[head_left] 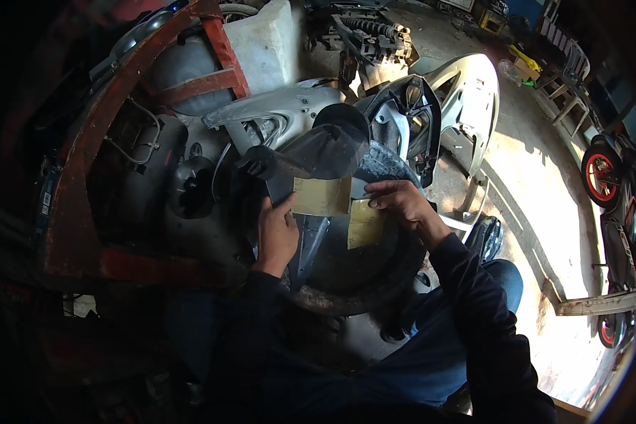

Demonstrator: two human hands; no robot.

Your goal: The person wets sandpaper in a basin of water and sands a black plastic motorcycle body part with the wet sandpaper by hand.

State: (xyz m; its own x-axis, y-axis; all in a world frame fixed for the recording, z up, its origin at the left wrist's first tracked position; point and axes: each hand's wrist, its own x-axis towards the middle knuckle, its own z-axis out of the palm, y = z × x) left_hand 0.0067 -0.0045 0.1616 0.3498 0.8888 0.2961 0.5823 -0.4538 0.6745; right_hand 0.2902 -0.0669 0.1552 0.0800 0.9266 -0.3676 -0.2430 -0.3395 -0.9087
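Observation:
My left hand (277, 233) is closed at the left edge of a tan sheet (321, 196) that looks like the back of sandpaper, its thumb on top. My right hand (403, 205) pinches the top of a second tan piece (365, 225), which hangs down with faint print on it. The two pieces meet at one corner; I cannot tell whether they are joined. Beneath the hands lies a black tire (403, 272) with a dark plastic panel (311, 247) across it. A smoky translucent plastic piece (332, 152) sits just beyond the sheets.
A red metal frame (85, 162) stands on the left. Silver motorcycle fairings (283, 109) and a white one (466, 92) lie ahead, near a part with a coil spring (374, 28). At right are a motorcycle with a red wheel rim (601, 173) and a wooden bench (569, 99).

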